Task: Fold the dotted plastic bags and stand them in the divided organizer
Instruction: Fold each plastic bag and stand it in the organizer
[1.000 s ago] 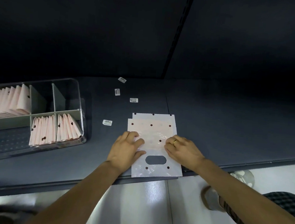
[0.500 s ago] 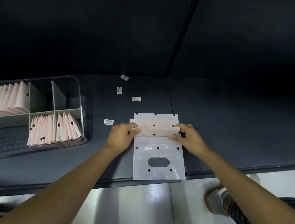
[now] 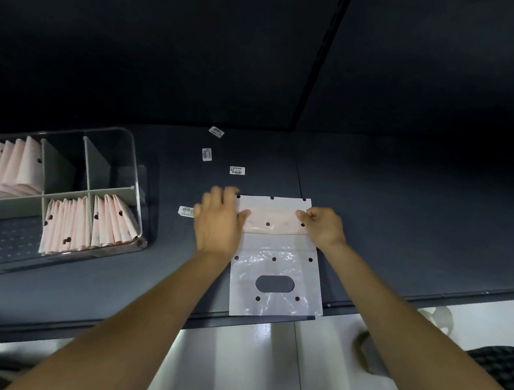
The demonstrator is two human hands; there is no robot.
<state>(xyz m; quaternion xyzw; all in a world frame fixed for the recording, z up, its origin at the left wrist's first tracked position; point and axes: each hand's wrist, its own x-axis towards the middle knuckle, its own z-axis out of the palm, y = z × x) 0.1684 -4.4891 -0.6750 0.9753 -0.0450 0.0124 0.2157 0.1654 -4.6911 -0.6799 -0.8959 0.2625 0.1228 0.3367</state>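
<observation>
Dotted plastic bag (image 3: 276, 270) flat at tabletop (image 3: 400, 230) near edge, far end folded; right hand (image 3: 324, 227) pinching fold, left hand (image 3: 218, 219) pressing flat, fingers straight. Divided organizer (image 3: 122, 165) toward left edge.

We reach both bare forearms forward; our left hand (image 3: 218, 219) lies flat, palm down, fingers straight and blurred, while our right hand (image 3: 322, 226) is curled, its fingertips (image 3: 302, 214) pinched together at its left side
</observation>
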